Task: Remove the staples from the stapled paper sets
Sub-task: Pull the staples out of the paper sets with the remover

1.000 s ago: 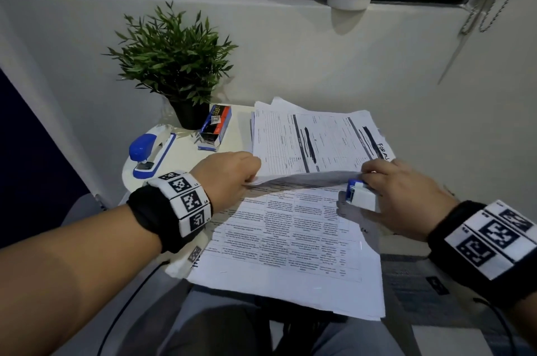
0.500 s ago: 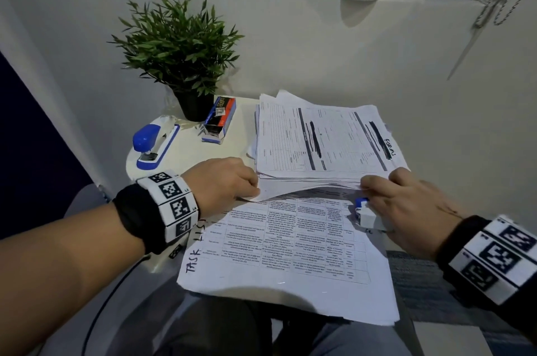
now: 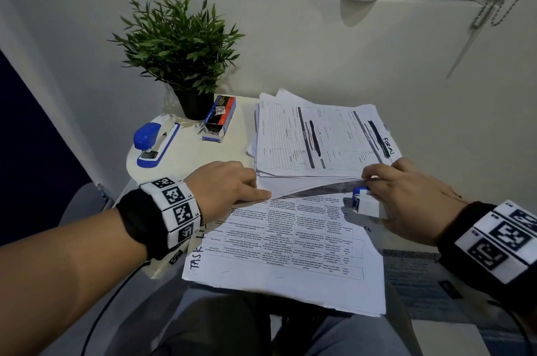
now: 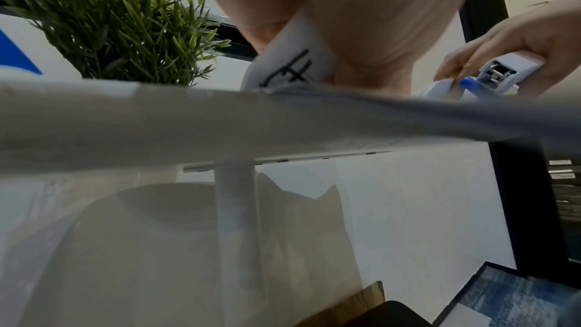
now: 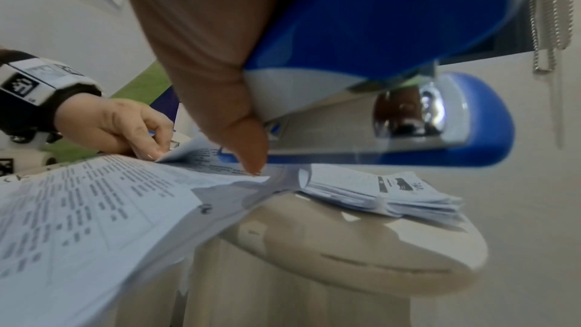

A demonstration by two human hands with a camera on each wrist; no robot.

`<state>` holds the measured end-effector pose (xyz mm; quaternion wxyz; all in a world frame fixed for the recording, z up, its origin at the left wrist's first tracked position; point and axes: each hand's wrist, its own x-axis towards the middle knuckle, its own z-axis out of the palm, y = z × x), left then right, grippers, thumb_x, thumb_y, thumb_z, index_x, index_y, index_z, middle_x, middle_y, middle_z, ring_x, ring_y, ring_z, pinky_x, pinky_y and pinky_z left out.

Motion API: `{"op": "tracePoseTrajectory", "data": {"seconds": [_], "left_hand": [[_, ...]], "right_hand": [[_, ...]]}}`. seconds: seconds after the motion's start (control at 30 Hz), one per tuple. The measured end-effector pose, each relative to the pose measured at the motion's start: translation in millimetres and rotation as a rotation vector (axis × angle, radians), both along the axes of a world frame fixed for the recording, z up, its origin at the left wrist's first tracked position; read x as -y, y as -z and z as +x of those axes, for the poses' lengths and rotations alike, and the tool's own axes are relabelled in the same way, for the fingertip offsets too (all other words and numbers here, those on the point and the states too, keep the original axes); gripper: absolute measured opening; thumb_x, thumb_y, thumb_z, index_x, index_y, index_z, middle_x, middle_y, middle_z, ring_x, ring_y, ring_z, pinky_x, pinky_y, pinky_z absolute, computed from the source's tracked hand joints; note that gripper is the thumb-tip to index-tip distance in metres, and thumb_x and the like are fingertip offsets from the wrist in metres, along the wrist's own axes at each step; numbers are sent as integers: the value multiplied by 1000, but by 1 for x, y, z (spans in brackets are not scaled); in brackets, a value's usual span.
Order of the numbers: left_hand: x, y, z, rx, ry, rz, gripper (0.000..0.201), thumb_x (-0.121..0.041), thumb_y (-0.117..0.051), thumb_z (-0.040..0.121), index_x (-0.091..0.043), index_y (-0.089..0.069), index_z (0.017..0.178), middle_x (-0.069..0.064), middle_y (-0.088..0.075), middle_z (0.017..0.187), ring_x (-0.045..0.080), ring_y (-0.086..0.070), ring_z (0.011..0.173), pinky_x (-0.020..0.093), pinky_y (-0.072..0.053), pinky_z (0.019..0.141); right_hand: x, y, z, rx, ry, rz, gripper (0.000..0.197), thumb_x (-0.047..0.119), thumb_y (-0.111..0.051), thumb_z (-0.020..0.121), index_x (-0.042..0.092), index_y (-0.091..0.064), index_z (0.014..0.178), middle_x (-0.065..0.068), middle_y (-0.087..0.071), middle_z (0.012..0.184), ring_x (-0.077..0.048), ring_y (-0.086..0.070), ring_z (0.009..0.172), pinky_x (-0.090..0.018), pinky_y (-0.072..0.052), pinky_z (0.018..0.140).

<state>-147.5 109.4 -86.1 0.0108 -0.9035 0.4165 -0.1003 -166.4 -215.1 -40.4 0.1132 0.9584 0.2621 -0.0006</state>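
Both hands pinch the sheet (image 3: 308,185) beside the stack (image 3: 316,137), right (image 3: 406,195) also gripping the stapler (image 3: 364,203); best lift slowly.

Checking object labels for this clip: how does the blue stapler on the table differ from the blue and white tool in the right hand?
The stapler lies untouched on the table's left side by the plant; the small tool is gripped in the right hand at the paper stack's near edge. The stapler looks longer, the tool stubby. The stapler lies in full view; the tool is half covered by fingers. Both are blue and white.
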Motion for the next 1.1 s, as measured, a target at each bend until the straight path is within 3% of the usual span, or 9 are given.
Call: {"op": "tracePoseTrajectory", "data": {"seconds": [0.13, 0.27, 0.4, 0.5, 0.6, 0.77, 0.87, 0.97, 1.1], "left_hand": [[1, -2, -1, 0, -30, 16, 70, -2, -87, 52, -37, -68, 110, -12, -62, 75, 14, -58, 62, 22, -42, 47], [0, -3, -3, -8, -66, 33, 67, -4, -82, 63, -38, -63, 118, -12, -62, 80, 15, -57, 68, 25, -43, 50], [13, -12, -10, -59, -181, 51, 65, -7, -65, 81, -38, -46, 135, -11, -60, 95, 19, -55, 84, 32, -46, 62], [23, -20, -16, -156, -368, -102, 36, -27, -45, 96, -39, -52, 129, -9, -61, 107, 19, -53, 100, 29, -42, 76], [31, -32, -21, -142, -449, -322, 25, -31, -47, 94, -29, -67, 110, -5, -66, 104, 20, -59, 98, 29, -44, 76], [46, -54, -32, -141, -466, -398, 23, -29, -53, 92, -28, -68, 110, -7, -66, 107, 16, -58, 98, 26, -42, 79], [46, -63, -34, -158, -492, -365, 23, -31, -53, 92, -31, -67, 109, -7, -67, 107, 15, -58, 98, 27, -46, 81], [38, -66, -33, -205, -571, -353, 24, -32, -53, 91, -31, -68, 109, -8, -68, 107, 15, -59, 99, 27, -46, 81], [36, -70, -32, -273, -601, -362, 24, -31, -53, 91, -29, -68, 110, -7, -68, 105, 14, -59, 98, 27, -47, 83]], "right_hand": [[-5, -6, -3, -35, 17, -38, 48, 46, -55, 85, 32, -45, 131, 18, -30, 139, -12, -34, 109, -23, -44, 88], [-1, -6, 3, -51, 110, 60, 52, 52, -55, 83, 25, -49, 128, 11, -36, 138, -16, -38, 115, -28, -42, 94], [-8, -30, 9, 82, 203, 664, 43, 42, -63, 81, 10, -58, 109, -7, -52, 109, -26, -51, 97, -29, -36, 78], [-27, -45, 11, 139, 259, 1120, 28, 35, -66, 86, 20, -48, 102, 2, -55, 85, -10, -54, 73, -22, -37, 61], [-54, -51, 16, 64, 222, 1472, 20, 23, -56, 94, 17, -42, 106, 10, -50, 75, 9, -51, 48, -8, -39, 45], [-88, -43, 30, 11, 210, 1474, 35, 47, -56, 87, 20, -48, 108, 14, -55, 84, 3, -54, 75, -21, -45, 68], [-97, -35, 32, -26, 212, 1418, 29, 41, -59, 90, 19, -50, 107, 16, -54, 85, -1, -53, 76, -7, -40, 65], [-94, -32, 29, 27, 235, 1517, 31, 49, -57, 78, 24, -52, 96, 11, -56, 82, -6, -55, 75, -22, -44, 68], [-93, -39, 22, 91, 257, 1676, 23, 50, -51, 79, 29, -50, 88, 13, -55, 76, 1, -55, 65, -18, -43, 62]]}}
